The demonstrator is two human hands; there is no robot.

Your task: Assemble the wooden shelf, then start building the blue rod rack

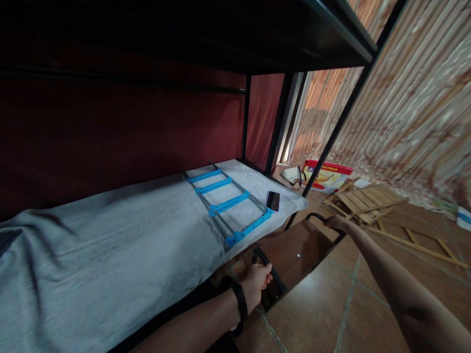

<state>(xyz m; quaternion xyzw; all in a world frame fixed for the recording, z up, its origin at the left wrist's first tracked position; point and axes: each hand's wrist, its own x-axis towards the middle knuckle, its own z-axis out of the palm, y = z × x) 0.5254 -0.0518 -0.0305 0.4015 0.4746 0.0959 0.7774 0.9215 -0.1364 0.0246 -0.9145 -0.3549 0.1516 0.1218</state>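
Observation:
My left hand (256, 283), with a black band on the wrist, is closed around a black tube leg at the near end of a small brown folding table (307, 247). At the far end, my right hand (336, 223) grips the other bent black leg. Between my hands, the tabletop is held low beside the bed's edge, above the tiled floor. A small white spot shows on its brown surface. Just beyond it on the bed lies a frame of grey tubes with blue crossbars (230, 201). A dark phone (273, 201) rests by the frame's corner.
A grey-white sheet (140, 245) covers the lower bunk. The upper bunk (221, 34) hangs overhead, with a slanting black post (338, 125) on the right. A wooden slatted rack (375, 201) and a red and yellow box (327, 175) stand on the floor near the curtain (415, 108).

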